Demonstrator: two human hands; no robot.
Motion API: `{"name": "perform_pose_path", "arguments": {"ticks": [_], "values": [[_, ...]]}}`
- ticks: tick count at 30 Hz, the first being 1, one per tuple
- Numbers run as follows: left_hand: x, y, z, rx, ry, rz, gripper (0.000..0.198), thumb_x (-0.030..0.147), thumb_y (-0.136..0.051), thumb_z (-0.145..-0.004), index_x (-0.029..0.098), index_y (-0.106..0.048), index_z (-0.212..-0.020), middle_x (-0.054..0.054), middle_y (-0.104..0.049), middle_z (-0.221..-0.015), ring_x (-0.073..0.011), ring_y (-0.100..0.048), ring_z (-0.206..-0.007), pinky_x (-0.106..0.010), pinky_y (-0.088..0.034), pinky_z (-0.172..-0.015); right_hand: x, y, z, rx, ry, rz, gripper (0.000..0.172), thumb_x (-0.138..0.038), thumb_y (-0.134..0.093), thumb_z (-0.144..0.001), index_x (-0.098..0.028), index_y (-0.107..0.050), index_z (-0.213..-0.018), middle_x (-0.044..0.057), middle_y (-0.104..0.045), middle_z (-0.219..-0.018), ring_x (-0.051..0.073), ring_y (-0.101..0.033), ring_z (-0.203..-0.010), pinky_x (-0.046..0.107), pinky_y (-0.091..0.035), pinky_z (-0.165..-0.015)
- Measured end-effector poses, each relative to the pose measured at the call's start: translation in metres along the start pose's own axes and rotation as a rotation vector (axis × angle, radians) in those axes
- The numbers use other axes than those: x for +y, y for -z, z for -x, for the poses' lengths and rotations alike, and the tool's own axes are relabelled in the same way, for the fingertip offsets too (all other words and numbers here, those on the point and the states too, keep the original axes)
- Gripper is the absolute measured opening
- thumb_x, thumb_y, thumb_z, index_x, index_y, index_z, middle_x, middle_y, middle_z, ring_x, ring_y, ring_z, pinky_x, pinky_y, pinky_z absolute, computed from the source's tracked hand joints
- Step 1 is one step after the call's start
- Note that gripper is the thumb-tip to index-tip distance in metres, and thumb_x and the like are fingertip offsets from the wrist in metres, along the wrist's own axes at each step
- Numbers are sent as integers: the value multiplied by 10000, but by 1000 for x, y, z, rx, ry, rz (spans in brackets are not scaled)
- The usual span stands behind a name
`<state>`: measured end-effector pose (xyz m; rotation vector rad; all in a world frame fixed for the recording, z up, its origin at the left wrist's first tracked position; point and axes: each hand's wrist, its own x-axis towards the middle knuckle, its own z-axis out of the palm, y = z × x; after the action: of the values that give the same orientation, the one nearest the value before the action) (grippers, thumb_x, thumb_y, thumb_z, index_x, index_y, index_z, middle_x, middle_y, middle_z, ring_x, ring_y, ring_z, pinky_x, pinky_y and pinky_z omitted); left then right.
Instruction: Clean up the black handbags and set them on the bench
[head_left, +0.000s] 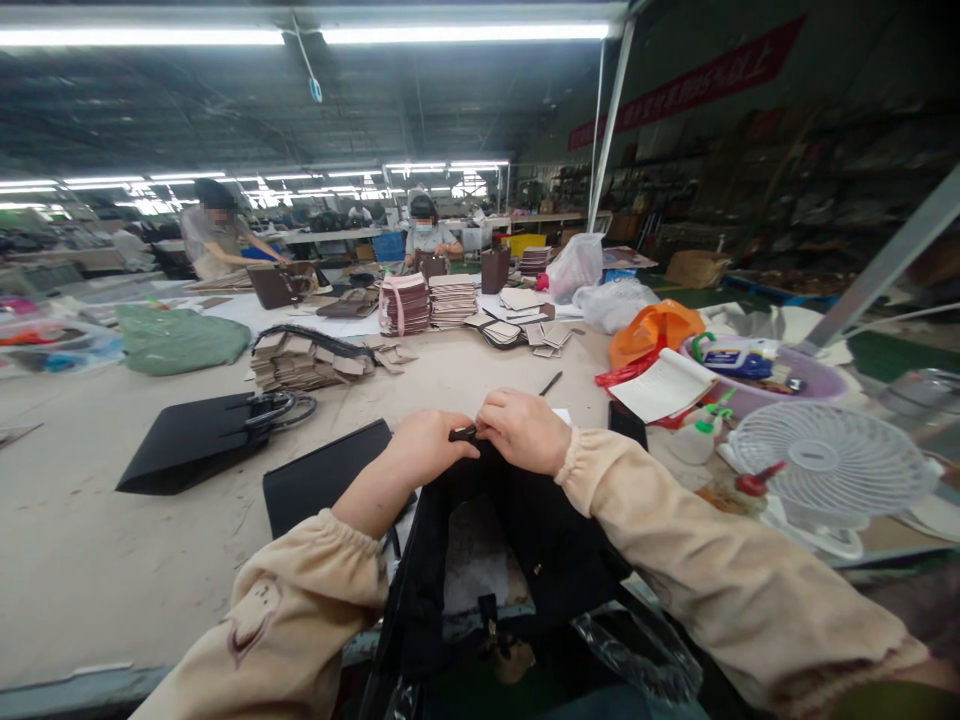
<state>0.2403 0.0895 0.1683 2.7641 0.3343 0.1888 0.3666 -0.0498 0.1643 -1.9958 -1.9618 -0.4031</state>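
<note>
An unfinished-looking black bag (pixel 570 540) hangs over the table's near edge in front of me, with its inside facing up. My left hand (pixel 431 447) pinches the bag's far edge between thumb and fingers, where a small dark strip sticks out. Right beside it, my right hand (pixel 523 428) has its fingers closed on the same edge. Exactly what the fingertips press together is hidden. Left of the bag lies a flat black panel (pixel 319 475), partly behind my left forearm. Further left, a black handbag (pixel 199 440) with looped handles rests on its side.
Stacks of brown pieces (pixel 307 360) and bundled cards (pixel 454 300) stand farther back. On the right are a white fan grille (pixel 825 455), a glue bottle (pixel 697 437), a purple basin (pixel 814 385) and an orange bag (pixel 652 330). Two people work across the table.
</note>
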Motion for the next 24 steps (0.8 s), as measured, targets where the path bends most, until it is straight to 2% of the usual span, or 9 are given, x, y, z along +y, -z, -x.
{"name": "perform_pose_path", "arguments": {"ticks": [2,9,24], "values": [[-1,-1,0,6,-19,-20,263,416,-625,-753,266,-708,-952,-16,-724,-886,-203,-617,-780,-277,-345,-627,0,0,0,-4,1,5,181,-253,-470,-884,-161,-611,-818,55,-577,-862,166,-498,-849,289,-360,-719],[0,-2,-1,15,-37,-139,243,426,-558,-808,255,-719,-869,-41,-714,-787,-201,-602,-696,-283,-310,-577,0,-1,-1,-5,6,1,171,-231,-456,-882,-165,-608,-841,52,-580,-878,163,-502,-845,283,-363,-716],[2,-3,-1,-3,-43,-193,295,432,-476,-862,243,-701,-887,-50,-721,-854,-225,-630,-783,-296,-351,-622,2,0,2,-13,-2,5,162,-236,-467,-881,-170,-613,-856,55,-586,-895,157,-508,-840,281,-353,-691]]}}
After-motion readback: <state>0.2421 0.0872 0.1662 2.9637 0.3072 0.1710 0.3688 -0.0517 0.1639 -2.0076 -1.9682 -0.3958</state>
